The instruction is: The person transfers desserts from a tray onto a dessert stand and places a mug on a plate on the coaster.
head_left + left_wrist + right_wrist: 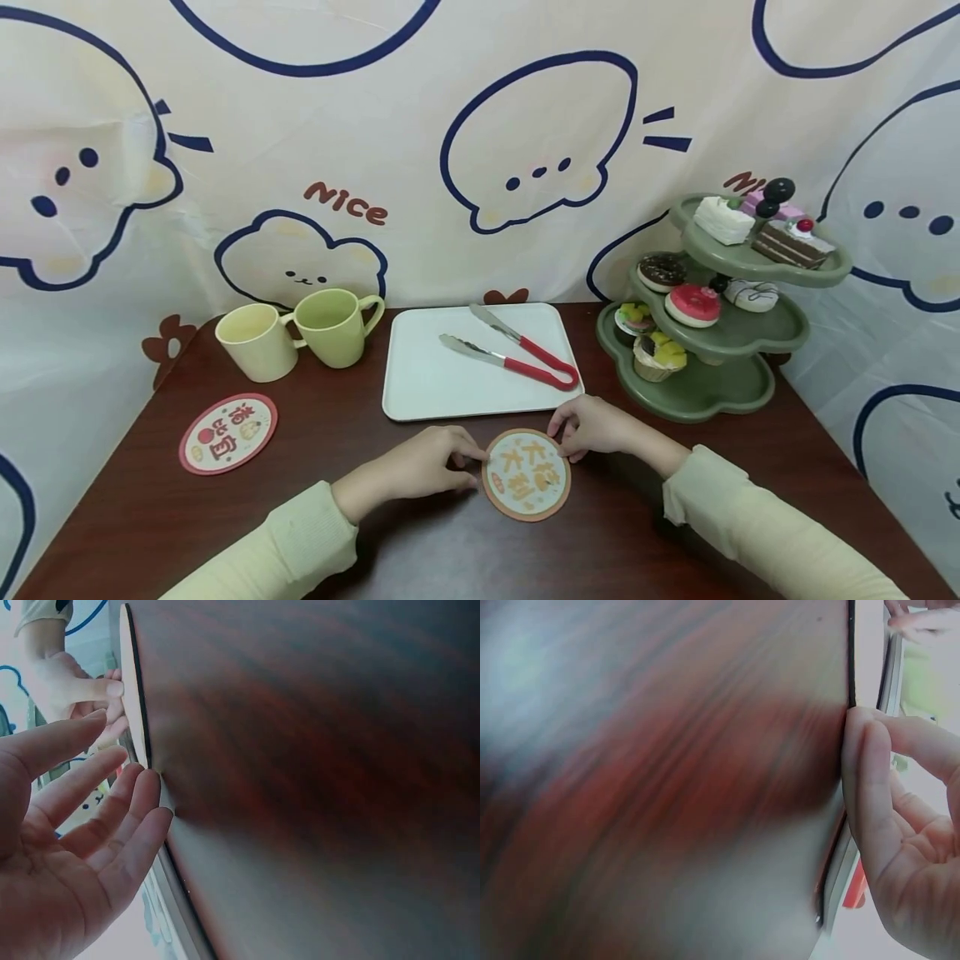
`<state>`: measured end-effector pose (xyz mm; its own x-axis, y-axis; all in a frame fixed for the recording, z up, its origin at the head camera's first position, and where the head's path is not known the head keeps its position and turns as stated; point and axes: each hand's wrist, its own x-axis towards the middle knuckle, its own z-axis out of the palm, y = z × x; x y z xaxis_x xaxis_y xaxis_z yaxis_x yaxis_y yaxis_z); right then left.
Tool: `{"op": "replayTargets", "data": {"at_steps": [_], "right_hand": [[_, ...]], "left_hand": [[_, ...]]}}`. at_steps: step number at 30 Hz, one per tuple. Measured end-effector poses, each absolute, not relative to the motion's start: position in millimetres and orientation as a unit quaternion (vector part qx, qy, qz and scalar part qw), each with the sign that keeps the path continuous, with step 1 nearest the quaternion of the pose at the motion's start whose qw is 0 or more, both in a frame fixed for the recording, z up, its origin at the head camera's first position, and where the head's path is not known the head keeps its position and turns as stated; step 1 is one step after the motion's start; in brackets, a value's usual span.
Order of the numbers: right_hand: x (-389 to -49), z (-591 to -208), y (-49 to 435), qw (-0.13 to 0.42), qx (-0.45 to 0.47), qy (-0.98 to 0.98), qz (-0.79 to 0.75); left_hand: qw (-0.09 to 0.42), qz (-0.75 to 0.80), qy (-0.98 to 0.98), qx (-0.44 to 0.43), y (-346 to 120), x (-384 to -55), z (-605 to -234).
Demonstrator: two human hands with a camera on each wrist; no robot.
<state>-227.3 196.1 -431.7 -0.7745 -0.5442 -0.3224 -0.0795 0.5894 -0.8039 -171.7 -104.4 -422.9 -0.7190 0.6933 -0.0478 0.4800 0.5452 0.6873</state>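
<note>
A round coaster (527, 492) with a tan rim and orange lettering lies at the middle front of the dark table (442, 550). My left hand (420, 462) is at its left edge, forefinger tip right at the rim. In the left wrist view, the relaxed fingers of this hand (82, 832) spread beside the coaster (133, 682), which shows edge-on. From the other side my right hand (596, 425) pinches the upper right edge. The right wrist view has the fingertips of that hand (907, 817) together at the coaster's edge (862, 652).
Behind the coaster is a white tray (420, 392) bearing red-handled tongs (536, 372). Two mugs, one pale yellow (258, 346) and one green (337, 333), stand back left. A red-rimmed coaster (228, 433) lies in front of them. A green tiered stand (697, 396) holds several cakes at right.
</note>
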Motion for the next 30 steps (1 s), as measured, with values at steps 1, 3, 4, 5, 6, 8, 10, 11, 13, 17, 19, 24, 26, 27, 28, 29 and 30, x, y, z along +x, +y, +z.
{"op": "replayTargets", "data": {"at_steps": [1, 3, 4, 5, 6, 8, 10, 11, 13, 17, 19, 24, 26, 27, 28, 29, 30], "right_hand": [[-227, -432, 199, 0.280, -0.182, 0.848, -0.411], [-228, -431, 204, 0.278, -0.179, 0.852, -0.407], [-228, -431, 206, 0.276, -0.179, 0.853, -0.406], [-228, -431, 208, 0.275, -0.178, 0.854, -0.405], [-228, -431, 211, 0.275, -0.178, 0.854, -0.405], [-228, -430, 215, 0.273, -0.177, 0.853, -0.408], [-227, -430, 220, 0.272, -0.177, 0.852, -0.411], [-227, -431, 222, 0.271, -0.176, 0.852, -0.412], [-227, -431, 227, 0.269, -0.175, 0.852, -0.414], [-227, -431, 236, 0.267, -0.170, 0.854, -0.413], [-227, -430, 240, 0.266, -0.166, 0.855, -0.414], [-226, -430, 252, 0.265, -0.151, 0.853, -0.423], [-226, -430, 257, 0.264, -0.146, 0.853, -0.427], [-226, -430, 260, 0.264, -0.144, 0.852, -0.429], [-225, -430, 263, 0.263, -0.142, 0.851, -0.431], [-225, -430, 265, 0.262, -0.141, 0.851, -0.432], [-225, -430, 268, 0.261, -0.140, 0.851, -0.434]], "left_hand": [[0.157, 0.335, 0.865, 0.341, -104, -172, -423], [0.153, 0.333, 0.863, 0.347, -104, -172, -423], [0.151, 0.334, 0.862, 0.350, -105, -172, -423], [0.149, 0.335, 0.861, 0.353, -105, -172, -423], [0.147, 0.336, 0.860, 0.356, -105, -172, -423], [0.143, 0.338, 0.857, 0.361, -106, -172, -422], [0.137, 0.341, 0.856, 0.363, -107, -173, -423], [0.133, 0.342, 0.856, 0.365, -108, -174, -423], [0.126, 0.343, 0.856, 0.367, -109, -174, -423], [0.111, 0.348, 0.855, 0.367, -112, -175, -423], [0.108, 0.350, 0.856, 0.365, -114, -175, -422], [0.108, 0.358, 0.857, 0.355, -119, -175, -418], [0.110, 0.364, 0.857, 0.348, -122, -175, -416], [0.110, 0.367, 0.857, 0.344, -123, -175, -415], [0.111, 0.371, 0.857, 0.340, -124, -175, -414], [0.112, 0.374, 0.857, 0.336, -126, -175, -414], [0.112, 0.377, 0.858, 0.331, -127, -176, -414]]}}
